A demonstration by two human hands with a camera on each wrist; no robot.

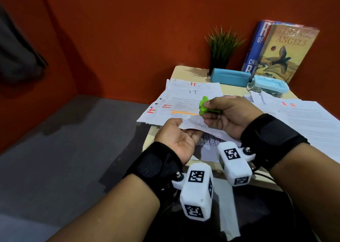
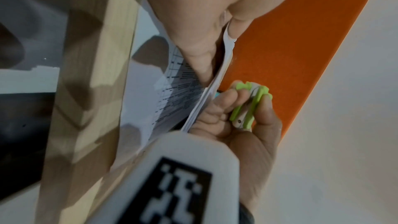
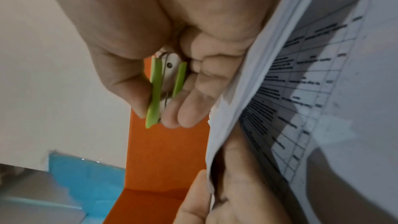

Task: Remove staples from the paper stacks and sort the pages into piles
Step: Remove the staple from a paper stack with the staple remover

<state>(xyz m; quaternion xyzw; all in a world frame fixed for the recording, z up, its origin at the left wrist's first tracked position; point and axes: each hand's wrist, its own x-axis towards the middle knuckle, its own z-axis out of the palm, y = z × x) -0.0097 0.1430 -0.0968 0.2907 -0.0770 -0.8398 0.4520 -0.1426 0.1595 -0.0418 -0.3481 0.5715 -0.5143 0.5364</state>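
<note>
Holding a green staple remover (image 1: 206, 107) pinched between thumb and fingers, the right hand (image 1: 228, 115) hovers just above a thin stack of printed pages (image 1: 195, 125) at the near left corner of the table (image 1: 185, 70). The left hand (image 1: 177, 138), palm up, pinches the near edge of that stack between thumb and fingers, lifting it slightly off the table. In the wrist views the remover's two green grips sit close together, and no staple is visible, so whether one is still in this stack cannot be told. Farther left lie sheets marked "IT" (image 1: 191, 92) in a loose fan; a pile marked "AR" (image 1: 303, 116) sits to the right. The risk, as I judge it, is tearing: if the remover bites while the pages hang loosely from one pinched edge, the paper could rip at the corner. A freed staple could also drop among the fanned sheets, and loose pages might slide into the wrong pile or off the table's near edge.
</note>
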